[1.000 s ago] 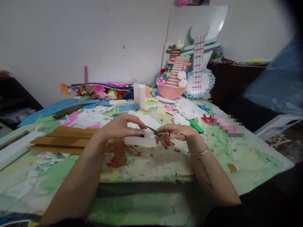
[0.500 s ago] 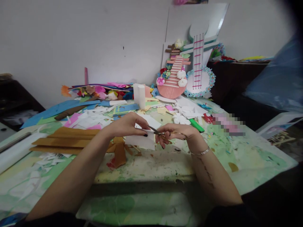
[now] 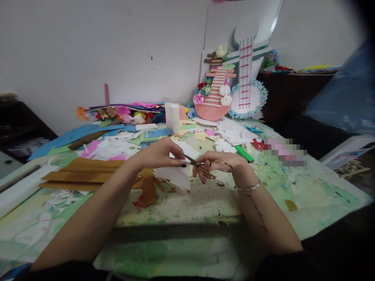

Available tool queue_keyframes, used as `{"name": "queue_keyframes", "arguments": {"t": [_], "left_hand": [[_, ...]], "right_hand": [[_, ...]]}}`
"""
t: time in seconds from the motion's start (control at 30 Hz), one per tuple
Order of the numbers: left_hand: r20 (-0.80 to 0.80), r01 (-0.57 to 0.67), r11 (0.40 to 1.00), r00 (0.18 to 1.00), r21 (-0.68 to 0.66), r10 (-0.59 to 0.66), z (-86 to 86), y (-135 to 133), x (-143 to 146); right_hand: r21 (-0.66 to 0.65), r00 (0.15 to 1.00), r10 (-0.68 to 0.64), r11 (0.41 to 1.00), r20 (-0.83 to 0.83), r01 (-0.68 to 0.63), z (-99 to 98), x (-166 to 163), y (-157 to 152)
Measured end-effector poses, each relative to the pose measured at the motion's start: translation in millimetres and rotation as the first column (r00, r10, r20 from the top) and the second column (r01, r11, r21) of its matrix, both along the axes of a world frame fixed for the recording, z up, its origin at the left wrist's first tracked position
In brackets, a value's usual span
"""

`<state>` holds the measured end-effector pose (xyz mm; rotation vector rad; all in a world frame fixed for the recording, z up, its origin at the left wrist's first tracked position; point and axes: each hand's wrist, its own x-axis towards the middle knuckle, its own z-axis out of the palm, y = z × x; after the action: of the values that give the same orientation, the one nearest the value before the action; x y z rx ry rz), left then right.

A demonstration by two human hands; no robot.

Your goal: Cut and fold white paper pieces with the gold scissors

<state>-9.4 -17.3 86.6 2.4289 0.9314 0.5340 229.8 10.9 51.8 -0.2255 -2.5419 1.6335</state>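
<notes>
Near the middle of the head view, my left hand (image 3: 164, 154) pinches a sheet of white paper (image 3: 177, 177) between thumb and fingers. The paper hangs down below the thumb. My right hand (image 3: 219, 162) is closed on a pair of scissors (image 3: 200, 164) with gold-coloured handles. Their blades point left and lie at the paper's upper edge, close to my left fingertips. Parted handles show at my right fingers. The cut edge itself is hidden by my left hand.
Brown folded strips (image 3: 84, 175) lie left of my hands, with white paper scraps (image 3: 117, 146) behind them. A white roll (image 3: 175, 119) stands upright at the back. A pink paper instrument (image 3: 212, 105) and a white one (image 3: 245, 93) lean on the wall. A green piece (image 3: 244, 153) lies right.
The white paper now hangs lower and at a different angle below my left hand. The scissors stay beside my left fingertips, with only a slight shift. My head view has tilted a little.
</notes>
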Motion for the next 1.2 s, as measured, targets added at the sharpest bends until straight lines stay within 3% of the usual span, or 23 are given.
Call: {"name": "queue_keyframes", "arguments": {"t": [0.23, 0.37, 0.53, 0.73, 1.0, 1.1, 1.2], "left_hand": [[-0.043, 0.005, 0.999, 0.999, 0.034, -0.003, 3.7, -1.4, 3.6], [-0.093, -0.085, 0.993, 0.991, 0.078, 0.092, 6.1, -1.7, 0.6], [-0.011, -0.176, 0.984, 0.984, -0.015, 0.176, 2.0, 4.2, -24.7], [0.135, -0.222, 0.973, 0.964, -0.06, 0.228, -11.6, 9.8, -53.2], [0.223, -0.21, 0.977, 0.952, -0.02, 0.209, -38.9, 16.7, -52.1], [0.295, -0.315, 0.948, 0.911, 0.052, 0.287, -44.1, 20.0, -52.4], [0.456, -0.492, 0.866, 0.792, 0.087, 0.404, -44.6, 21.5, -50.8]], "right_hand": [[-0.013, 0.998, -0.066, 0.998, -0.019, 0.066, 2.6, 0.8, -3.5], [-0.034, 0.994, -0.077, 0.997, -0.084, 0.074, 1.3, 2.5, -2.0], [-0.035, 0.988, -0.12, 0.993, -0.099, 0.117, 0.9, 4.4, -0.2], [-0.023, 0.988, -0.131, 0.991, -0.088, 0.129, -0.6, 3.8, 1.3], [-0.088, 0.961, -0.258, 0.964, -0.103, 0.25, -3.3, 0.6, 1.9], [-0.163, 0.933, -0.342, 0.932, -0.109, 0.323, -5.7, -6.0, -1.5], [-0.222, 0.889, -0.44, 0.886, -0.124, 0.408, -7.9, -16.0, -6.5]]}}
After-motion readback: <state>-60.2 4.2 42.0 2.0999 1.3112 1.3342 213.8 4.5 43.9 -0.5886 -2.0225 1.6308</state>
